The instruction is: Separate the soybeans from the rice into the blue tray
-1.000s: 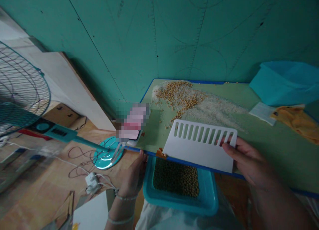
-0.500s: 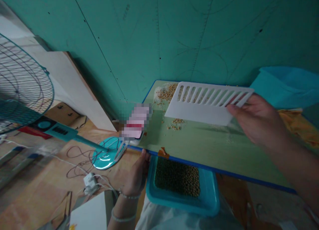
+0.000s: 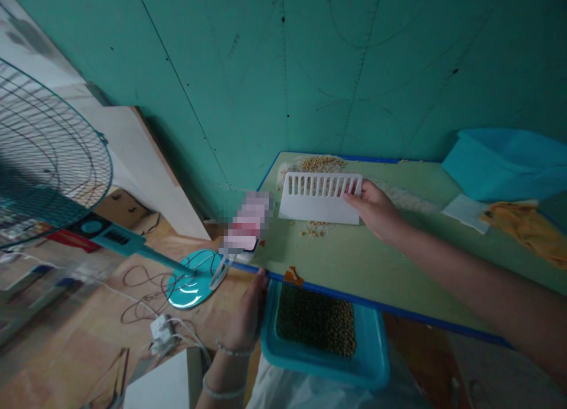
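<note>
My right hand point(image 3: 375, 211) is closed on the right end of a white plastic scraper point(image 3: 316, 209) with a row of slots along its top. The scraper stands tilted over the table, its solid lower edge close to the tabletop. Behind it lies a pile of yellowish beans point(image 3: 319, 163), with a few scattered beans point(image 3: 314, 229) in front. My left hand point(image 3: 248, 311) is at the left rim of a blue tub point(image 3: 328, 367), thumb up by the table edge and other fingers mostly hidden. Inside the tub are small dark green grains point(image 3: 303, 317) and pale beans point(image 3: 343, 329).
On the table point(image 3: 390, 267) are a phone point(image 3: 248, 226) at the left corner, a blue bag point(image 3: 505, 164) and an orange cloth point(image 3: 527, 229) at the right. A teal fan point(image 3: 115, 237), cords and a power strip point(image 3: 163, 332) occupy the left. A green wall point(image 3: 354, 72) stands behind.
My right hand has moved the scraper left and away from me, down toward the tabletop by the beans. The view has shifted slightly; my left hand stays by the tub.
</note>
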`<state>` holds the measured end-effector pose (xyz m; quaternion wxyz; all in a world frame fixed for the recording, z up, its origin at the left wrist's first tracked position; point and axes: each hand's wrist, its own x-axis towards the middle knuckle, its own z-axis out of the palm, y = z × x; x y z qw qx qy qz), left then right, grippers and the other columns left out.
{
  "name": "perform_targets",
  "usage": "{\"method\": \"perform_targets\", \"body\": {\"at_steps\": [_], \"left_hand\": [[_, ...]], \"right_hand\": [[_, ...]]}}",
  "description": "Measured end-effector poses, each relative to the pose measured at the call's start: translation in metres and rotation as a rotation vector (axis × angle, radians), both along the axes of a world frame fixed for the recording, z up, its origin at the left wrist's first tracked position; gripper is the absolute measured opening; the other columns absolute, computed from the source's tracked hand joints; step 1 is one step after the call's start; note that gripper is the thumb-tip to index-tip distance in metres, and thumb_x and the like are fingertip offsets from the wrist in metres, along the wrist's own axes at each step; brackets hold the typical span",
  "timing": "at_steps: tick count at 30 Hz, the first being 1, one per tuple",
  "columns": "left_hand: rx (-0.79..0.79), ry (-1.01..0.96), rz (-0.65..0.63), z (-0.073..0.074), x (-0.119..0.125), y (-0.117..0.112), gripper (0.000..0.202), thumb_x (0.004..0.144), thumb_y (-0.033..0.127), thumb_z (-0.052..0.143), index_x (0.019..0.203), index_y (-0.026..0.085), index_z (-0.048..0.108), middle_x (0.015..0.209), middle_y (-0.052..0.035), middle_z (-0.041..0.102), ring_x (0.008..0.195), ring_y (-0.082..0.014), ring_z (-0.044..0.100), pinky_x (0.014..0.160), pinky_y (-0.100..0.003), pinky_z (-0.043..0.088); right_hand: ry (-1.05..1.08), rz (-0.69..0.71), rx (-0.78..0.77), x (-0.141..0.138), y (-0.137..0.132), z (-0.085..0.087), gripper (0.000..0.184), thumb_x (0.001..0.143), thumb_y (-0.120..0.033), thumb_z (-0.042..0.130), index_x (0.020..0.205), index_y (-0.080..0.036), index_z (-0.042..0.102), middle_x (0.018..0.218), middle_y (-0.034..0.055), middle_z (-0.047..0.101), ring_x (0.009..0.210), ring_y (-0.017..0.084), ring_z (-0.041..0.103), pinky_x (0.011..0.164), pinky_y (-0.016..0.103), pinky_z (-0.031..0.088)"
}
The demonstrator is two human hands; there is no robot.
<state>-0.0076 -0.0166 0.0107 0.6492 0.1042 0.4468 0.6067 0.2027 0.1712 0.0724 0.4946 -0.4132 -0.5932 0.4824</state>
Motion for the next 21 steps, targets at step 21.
{"method": "perform_targets", "body": {"at_steps": [21], "left_hand": [[0.029, -0.005, -0.094, 0.002, 0.002, 0.002, 0.041, 0.064, 0.051, 0.08, 0.088, 0.017, 0.076, 0.088, -0.0073, 0.083, 0.103, -0.0362, 0.072, 0.096, -0.045, 0.051]], "right_hand": [[0.014, 0.127, -0.136, 0.007, -0.033, 0.005, 0.017, 0.071, -0.024, 0.065, 0.088, -0.025, 0.06, 0.085, -0.0001, 0.07, 0.085, 0.021, 0.064, 0.087, 0.042, 0.048]]}}
